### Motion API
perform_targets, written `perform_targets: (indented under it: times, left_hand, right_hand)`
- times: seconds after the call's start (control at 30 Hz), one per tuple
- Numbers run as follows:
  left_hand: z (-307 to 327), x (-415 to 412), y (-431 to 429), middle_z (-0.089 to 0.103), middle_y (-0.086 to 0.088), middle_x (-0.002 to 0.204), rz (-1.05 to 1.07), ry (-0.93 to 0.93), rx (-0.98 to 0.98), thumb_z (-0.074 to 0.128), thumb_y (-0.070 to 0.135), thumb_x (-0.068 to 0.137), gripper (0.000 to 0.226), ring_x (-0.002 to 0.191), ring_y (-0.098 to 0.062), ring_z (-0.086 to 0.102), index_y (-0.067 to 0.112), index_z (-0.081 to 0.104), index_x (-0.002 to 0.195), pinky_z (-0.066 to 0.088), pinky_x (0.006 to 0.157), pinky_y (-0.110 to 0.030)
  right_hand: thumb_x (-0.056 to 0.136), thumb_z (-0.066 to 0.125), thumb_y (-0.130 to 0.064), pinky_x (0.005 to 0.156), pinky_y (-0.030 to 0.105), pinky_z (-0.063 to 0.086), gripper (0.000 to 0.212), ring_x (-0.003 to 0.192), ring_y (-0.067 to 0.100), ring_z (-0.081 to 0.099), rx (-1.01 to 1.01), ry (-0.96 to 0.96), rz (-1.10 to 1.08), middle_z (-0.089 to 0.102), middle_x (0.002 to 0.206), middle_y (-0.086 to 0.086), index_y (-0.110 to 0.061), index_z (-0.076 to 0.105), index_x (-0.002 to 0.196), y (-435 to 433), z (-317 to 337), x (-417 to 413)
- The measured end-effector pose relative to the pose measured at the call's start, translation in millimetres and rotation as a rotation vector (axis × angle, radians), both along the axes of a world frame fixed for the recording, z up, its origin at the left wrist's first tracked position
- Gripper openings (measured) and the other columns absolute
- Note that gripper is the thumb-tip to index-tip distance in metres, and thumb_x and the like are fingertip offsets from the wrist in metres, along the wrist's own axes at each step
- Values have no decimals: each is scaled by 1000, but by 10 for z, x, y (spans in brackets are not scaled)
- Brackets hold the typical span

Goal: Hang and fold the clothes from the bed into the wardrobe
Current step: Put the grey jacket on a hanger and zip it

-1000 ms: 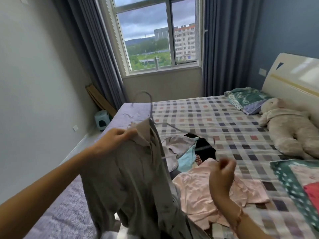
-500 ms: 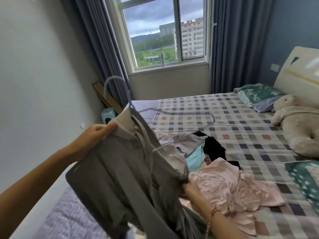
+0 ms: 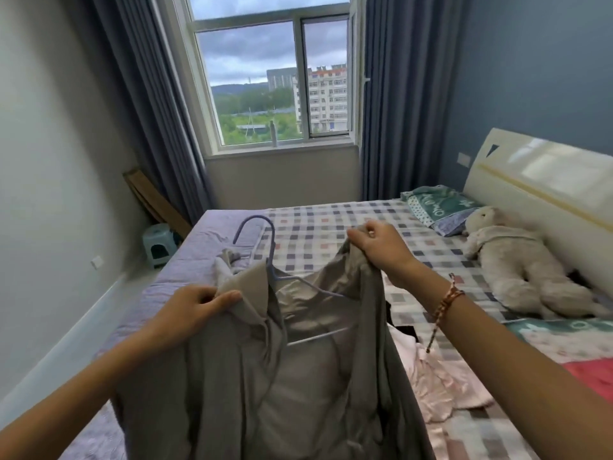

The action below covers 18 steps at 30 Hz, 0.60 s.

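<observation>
The garment is plain grey, its collar a paler beige-grey. The hanger is lilac-blue. The bed sheet is checked: a white ground with small squares of navy, grey and dull red. The cover is lilac with a fine print. The pink clothing is pale and unpatterned, the black clothing solid. The pillow is green with white lettering and a dotted border. The plush toy is cream. The curtains are slate blue, the stool mint green. The headboard is glossy cream with a gold stripe, and the bracelet is braided in red and brown.
</observation>
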<state>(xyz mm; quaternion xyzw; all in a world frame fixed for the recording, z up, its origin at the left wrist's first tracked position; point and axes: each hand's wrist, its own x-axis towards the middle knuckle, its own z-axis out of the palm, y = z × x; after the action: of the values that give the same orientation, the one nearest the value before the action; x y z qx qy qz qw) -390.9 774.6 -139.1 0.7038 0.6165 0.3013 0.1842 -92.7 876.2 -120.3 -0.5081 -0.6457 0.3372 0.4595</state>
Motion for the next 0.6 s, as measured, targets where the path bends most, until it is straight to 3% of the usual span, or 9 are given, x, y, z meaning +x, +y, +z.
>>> perform_targets:
  times: [0.07, 0.17, 0.27, 0.33, 0.43, 0.47, 0.53, 0.6]
  left_hand:
    - [83, 101, 13, 59, 0, 56, -17, -63, -39, 47, 93, 47, 82, 52, -7, 52, 14, 67, 60, 43, 55, -25]
    - [274, 110, -24, 54, 5, 49, -81, -145, -60, 51, 94, 38, 76, 49, 0, 49, 21, 67, 51, 37, 48, -12]
    - [370, 51, -43, 59, 5, 52, -28, -202, -1, 50, 95, 35, 84, 51, -1, 52, 19, 72, 62, 41, 48, -12]
    - [321, 159, -26, 54, 9, 47, 13, -174, 37, 47, 95, 39, 78, 47, 0, 49, 20, 67, 52, 37, 46, -12]
    - [114, 376, 79, 48, 6, 48, 30, -143, 84, 53, 76, 64, 67, 50, -2, 44, 11, 57, 48, 33, 50, -16]
    - [47, 451, 140, 53, 1, 55, 42, -147, 85, 55, 66, 69, 64, 58, -2, 46, 4, 60, 52, 33, 52, -17]
    - [2, 433, 194, 59, -12, 72, 112, -227, 87, 60, 62, 73, 62, 73, -9, 51, 2, 67, 60, 36, 54, -15]
    - [7, 371, 178, 55, -13, 63, 122, -332, 93, 61, 71, 66, 71, 60, -8, 49, 1, 63, 56, 35, 50, -15]
  right_hand:
    - [91, 59, -24, 60, 26, 37, 20, 66, 13, 47, 73, -11, -55, 52, 73, 3, -7, 55, 80, -23, 162, -15]
    - [91, 58, -23, 61, 28, 35, 19, 70, 15, 48, 132, -56, -166, 53, 79, 6, -5, 56, 87, 19, 382, 101]
    - [91, 59, -22, 61, 28, 37, 19, 74, 17, 49, 99, 14, -149, 53, 75, 6, -3, 56, 88, 66, 477, 175]
    - [91, 59, -21, 61, 25, 39, 16, 67, 14, 50, 89, 65, -103, 53, 69, 0, -7, 55, 84, -10, 530, 6]
    - [91, 58, -21, 62, 26, 41, 18, 64, 11, 50, 79, 139, -12, 55, 69, -1, -12, 53, 76, -271, 503, -443]
    - [91, 57, -21, 62, 26, 41, 18, 66, 12, 51, 79, 106, 39, 57, 71, 1, -10, 54, 79, -397, 445, -500]
    - [92, 56, -26, 63, 23, 43, 21, 71, 10, 54, 52, -155, 333, 59, 76, 1, -5, 60, 85, -620, 335, -527]
    - [88, 61, -34, 65, 25, 45, 28, 70, 6, 55, 21, -396, 553, 61, 77, -1, -7, 66, 86, -725, 176, -316]
